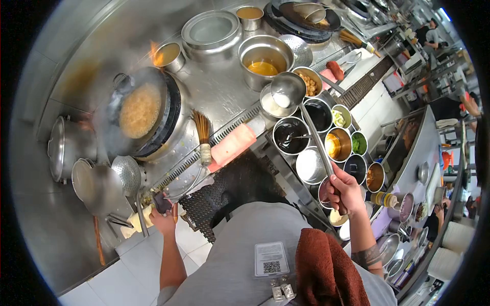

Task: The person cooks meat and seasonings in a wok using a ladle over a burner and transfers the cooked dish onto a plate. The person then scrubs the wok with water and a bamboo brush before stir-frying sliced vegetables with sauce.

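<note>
My right hand (347,191) is wrapped round the long handle of a steel ladle (288,92). The ladle's bowl hangs over a container of white powder (275,104), beside pots of dark liquid (292,135) and other seasonings. At the lower left my left hand (163,219) is closed near the counter's front edge, by a dark object (162,203) and a yellowish cloth (138,223); what its fingers grip is too small to tell. Upper left, a wok (166,109) on the burner holds bubbling, brownish liquid (139,110), with steam around it.
A bamboo brush (204,143) and a pink folded cloth (233,145) lie on the stove's front edge. Flame shows beside a small pot (170,57). Perforated ladle (126,172) and lidded pot (71,148) stand left. People (434,38) are in the background at right.
</note>
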Demonstrator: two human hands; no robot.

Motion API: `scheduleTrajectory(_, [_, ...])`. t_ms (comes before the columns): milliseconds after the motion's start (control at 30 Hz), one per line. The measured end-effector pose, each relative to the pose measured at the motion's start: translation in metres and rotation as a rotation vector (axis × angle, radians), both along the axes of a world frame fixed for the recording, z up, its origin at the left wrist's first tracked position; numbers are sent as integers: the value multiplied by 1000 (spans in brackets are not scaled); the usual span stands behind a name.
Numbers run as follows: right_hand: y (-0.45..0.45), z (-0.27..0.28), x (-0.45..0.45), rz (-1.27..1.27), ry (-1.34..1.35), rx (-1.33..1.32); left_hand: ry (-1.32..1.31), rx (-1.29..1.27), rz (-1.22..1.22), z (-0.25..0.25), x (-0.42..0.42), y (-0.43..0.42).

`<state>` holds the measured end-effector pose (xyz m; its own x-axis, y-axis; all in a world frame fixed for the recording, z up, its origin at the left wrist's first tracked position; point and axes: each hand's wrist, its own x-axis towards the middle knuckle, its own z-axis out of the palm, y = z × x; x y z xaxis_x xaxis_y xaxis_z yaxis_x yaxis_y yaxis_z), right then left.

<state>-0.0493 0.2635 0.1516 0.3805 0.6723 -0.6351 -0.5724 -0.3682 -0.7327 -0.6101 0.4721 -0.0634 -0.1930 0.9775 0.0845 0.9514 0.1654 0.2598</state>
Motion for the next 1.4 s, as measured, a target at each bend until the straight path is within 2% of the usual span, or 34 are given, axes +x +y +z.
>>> scheduleTrajectory(133, [7, -5, -25, -59, -2, -37, 71, -176, -8, -15, -17, 21])
scheduleTrajectory(233, [11, -10, -39, -118, 77, 29, 91, -197, -65, -26, -22, 38])
scheduleTrajectory(267, [11, -13, -42, -114, 64, 30, 78, -196, -63, -23, -18, 43])
scheduleTrajectory(333, [14, -19, -49, -194, 182, 84, 99, -386, -66, 4, -7, 53])
scheduleTrajectory(367, [17, -19, -55, -235, 248, 112, 86, -384, -62, 8, -9, 60])
scheduleTrajectory(400, [17, -21, -58, -228, 235, 115, -1, -479, -39, 11, -12, 66])
scheduleTrajectory(433, [16, -26, -60, -246, 361, 200, -89, -574, -17, 15, -13, 71])
scheduleTrajectory(500, [15, -36, -64, -242, 557, 353, -63, -578, 11, 27, -10, 80])
scheduleTrajectory(567, [14, -42, -69, -264, 608, 375, -37, -579, 49, 34, -6, 85])
scheduleTrajectory(667, [16, -51, -75, -248, 636, 392, -17, -561, -71, 30, -7, 88])
scheduleTrajectory(733, [18, -49, -81, -263, 559, 337, -29, -528, -34, 9, -9, 91])
scheduleTrajectory(800, [26, -44, -86, -257, 480, 328, -56, -519, -59, 11, -12, 92])
scheduleTrajectory(867, [35, -37, -88, -199, 216, 140, -109, -509, -91, 18, -15, 89])
scheduleTrajectory(933, [50, -25, -102, -183, -143, -114, -124, -532, -114, 23, -19, 90])
scheduleTrajectory(1000, [57, -34, -98, 133, -639, -302, -131, -561, -135, 19, -22, 92])
scheduleTrajectory(1033, [55, -47, -90, 283, -1028, -404, -126, -564, -141, 15, -23, 93])
scheduleTrajectory(1067, [63, -39, -95, 365, -1142, -502, -122, -564, -143, 13, -24, 94])
scheduleTrajectory(1167, [68, -31, -94, 437, -1087, -498, -140, -576, -135, 14, -25, 94])
scheduleTrajectory(1233, [65, -35, -82, 151, -490, -316, -143, -567, -126, 16, -24, 93])
scheduleTrajectory(1267, [69, -16, -86, 65, -319, -286, -144, -561, -115, 18, -22, 92])
scheduleTrajectory(1333, [62, -14, -73, -55, 1, -119, -148, -555, -108, 21, -20, 91])
scheduleTrajectory(1400, [55, -17, -69, -98, 95, -61, -147, -551, -99, 21, -20, 89])
